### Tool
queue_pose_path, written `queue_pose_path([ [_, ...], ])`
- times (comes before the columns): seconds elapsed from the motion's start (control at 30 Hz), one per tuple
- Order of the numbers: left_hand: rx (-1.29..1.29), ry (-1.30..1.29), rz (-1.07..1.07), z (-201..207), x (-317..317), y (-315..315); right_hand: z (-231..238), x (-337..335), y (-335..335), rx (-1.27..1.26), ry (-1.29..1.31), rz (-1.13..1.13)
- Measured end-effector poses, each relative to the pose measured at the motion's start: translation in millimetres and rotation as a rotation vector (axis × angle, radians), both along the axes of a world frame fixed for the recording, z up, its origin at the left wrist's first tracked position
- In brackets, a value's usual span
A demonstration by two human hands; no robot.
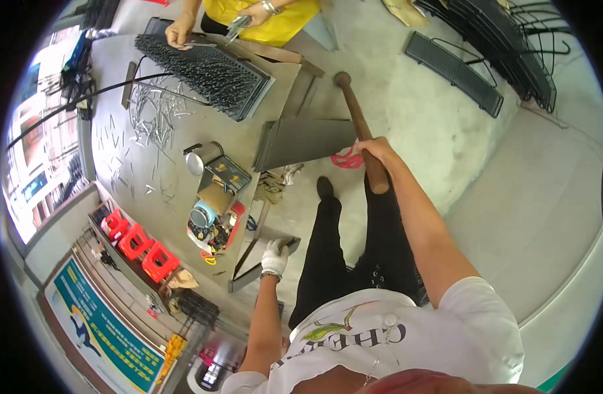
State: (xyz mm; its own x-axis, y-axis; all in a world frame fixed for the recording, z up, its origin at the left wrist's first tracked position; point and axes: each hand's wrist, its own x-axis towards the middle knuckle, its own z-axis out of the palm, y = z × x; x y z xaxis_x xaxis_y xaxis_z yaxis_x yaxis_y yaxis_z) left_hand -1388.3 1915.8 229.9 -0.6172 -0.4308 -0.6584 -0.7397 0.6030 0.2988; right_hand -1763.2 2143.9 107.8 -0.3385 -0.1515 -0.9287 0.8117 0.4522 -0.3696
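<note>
My right hand [376,150] is wrapped round a brown wooden bat [356,108], close to its thicker end. The bat slants over the floor, its knobbed thin end pointing away from me. A pink strap [347,159] shows beside that hand. Just left of it, dark grey flat panels [305,140] stand by the table edge. Lower left, my left hand [274,258] wears a white glove with its fingers loosely apart and nothing visible in them. It is nearest the grey metal frame [255,266] at the table's near corner.
The table [173,148] bears scattered metal pins [154,115], a metal mug [203,156], a container of tools [213,223] and a black rack of pins [203,72]. A co-worker in a yellow apron [269,23] handles pins there. Black mesh racks [456,72] lie far right; red stools [136,241] stand left.
</note>
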Motion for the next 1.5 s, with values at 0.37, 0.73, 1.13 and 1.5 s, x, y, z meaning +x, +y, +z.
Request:
queue_pose_path([
  [0.37,0.229,0.170,0.499,49,-35,75,198,31,188,-0.196,-0.315,0.089],
  [0.73,0.769,0.241,1.163,1,3,94,369,90,201,-0.112,-0.620,0.196],
  [1.13,1.585,0.389,2.210,3,121,58,430,176,91,0.083,-0.433,1.001],
  [1.5,0.981,1.377,2.320,39,204,-42,380,230,-55,-0.093,-0.362,1.390],
])
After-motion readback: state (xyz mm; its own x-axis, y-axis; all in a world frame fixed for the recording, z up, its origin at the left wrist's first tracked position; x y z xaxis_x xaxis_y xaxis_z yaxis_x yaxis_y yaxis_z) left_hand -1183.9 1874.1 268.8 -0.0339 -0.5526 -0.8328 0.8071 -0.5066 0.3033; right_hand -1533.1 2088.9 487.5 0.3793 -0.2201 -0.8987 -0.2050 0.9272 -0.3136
